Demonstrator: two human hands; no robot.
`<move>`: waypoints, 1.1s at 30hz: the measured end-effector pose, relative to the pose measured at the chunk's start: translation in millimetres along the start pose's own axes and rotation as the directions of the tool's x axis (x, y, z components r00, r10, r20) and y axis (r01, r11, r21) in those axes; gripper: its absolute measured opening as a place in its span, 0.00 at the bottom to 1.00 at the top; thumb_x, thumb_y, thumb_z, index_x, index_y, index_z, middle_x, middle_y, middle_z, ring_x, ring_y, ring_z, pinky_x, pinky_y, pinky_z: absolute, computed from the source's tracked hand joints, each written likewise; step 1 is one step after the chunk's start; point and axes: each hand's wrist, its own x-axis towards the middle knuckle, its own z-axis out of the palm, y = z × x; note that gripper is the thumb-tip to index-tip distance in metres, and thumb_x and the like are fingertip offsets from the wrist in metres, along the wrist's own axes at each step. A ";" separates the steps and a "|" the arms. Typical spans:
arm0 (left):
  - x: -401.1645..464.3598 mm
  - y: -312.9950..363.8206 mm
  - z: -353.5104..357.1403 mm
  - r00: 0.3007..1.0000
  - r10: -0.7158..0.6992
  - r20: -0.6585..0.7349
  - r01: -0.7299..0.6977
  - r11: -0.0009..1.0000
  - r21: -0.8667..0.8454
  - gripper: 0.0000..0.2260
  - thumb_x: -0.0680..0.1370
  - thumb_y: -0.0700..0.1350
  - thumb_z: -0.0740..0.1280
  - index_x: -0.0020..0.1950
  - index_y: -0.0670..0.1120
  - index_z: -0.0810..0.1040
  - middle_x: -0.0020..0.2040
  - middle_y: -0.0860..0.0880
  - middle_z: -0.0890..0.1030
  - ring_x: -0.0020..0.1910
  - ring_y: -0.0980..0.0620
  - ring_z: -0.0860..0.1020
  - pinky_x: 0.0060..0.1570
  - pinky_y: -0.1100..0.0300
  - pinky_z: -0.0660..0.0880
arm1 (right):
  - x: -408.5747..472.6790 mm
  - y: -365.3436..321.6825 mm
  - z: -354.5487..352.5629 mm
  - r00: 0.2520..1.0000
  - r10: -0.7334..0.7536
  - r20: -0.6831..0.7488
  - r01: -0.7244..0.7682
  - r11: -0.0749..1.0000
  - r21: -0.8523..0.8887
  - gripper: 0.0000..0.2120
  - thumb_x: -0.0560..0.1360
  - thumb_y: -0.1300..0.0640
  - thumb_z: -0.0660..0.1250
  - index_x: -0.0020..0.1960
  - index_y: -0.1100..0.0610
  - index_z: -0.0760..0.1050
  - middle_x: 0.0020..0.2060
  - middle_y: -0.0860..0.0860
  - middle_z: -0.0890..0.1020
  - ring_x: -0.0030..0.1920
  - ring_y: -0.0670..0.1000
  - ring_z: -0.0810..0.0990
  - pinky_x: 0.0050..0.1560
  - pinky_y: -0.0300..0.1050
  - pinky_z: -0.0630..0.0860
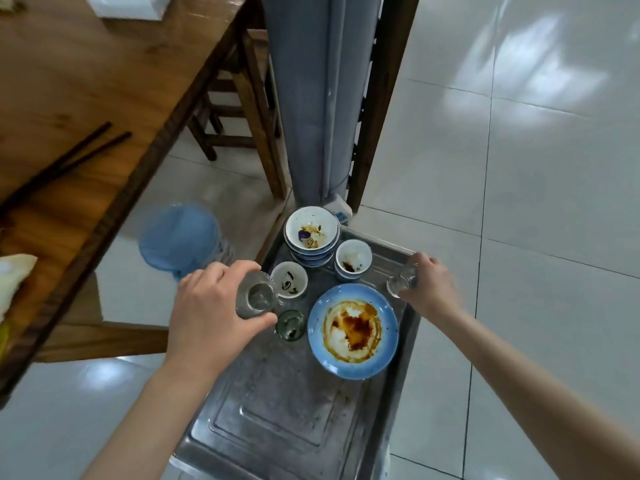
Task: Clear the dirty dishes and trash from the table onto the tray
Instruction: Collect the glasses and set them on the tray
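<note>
A scuffed metal tray lies below me. On it sit a blue plate smeared with brown sauce, a stack of blue-and-white bowls, a small bowl with dark sauce, a small white cup and a greenish glass. My left hand grips a clear glass over the tray's left edge. My right hand holds another clear glass at the tray's right rim. Dark chopsticks lie on the wooden table at left.
A bin lined with a blue bag stands on the tiled floor between table and tray. Wooden stools and a grey padded pillar rise behind the tray. A white box sits on the table's far end.
</note>
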 end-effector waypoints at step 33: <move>35.5 53.0 20.5 0.999 0.048 0.006 -0.048 0.995 -0.085 0.30 0.59 0.59 0.78 0.58 0.53 0.76 0.45 0.51 0.78 0.46 0.47 0.74 0.49 0.52 0.69 | 13.3 9.4 8.8 0.991 -0.004 0.137 0.008 0.999 -0.030 0.44 0.63 0.56 0.79 0.72 0.52 0.60 0.65 0.55 0.69 0.59 0.57 0.74 0.51 0.46 0.76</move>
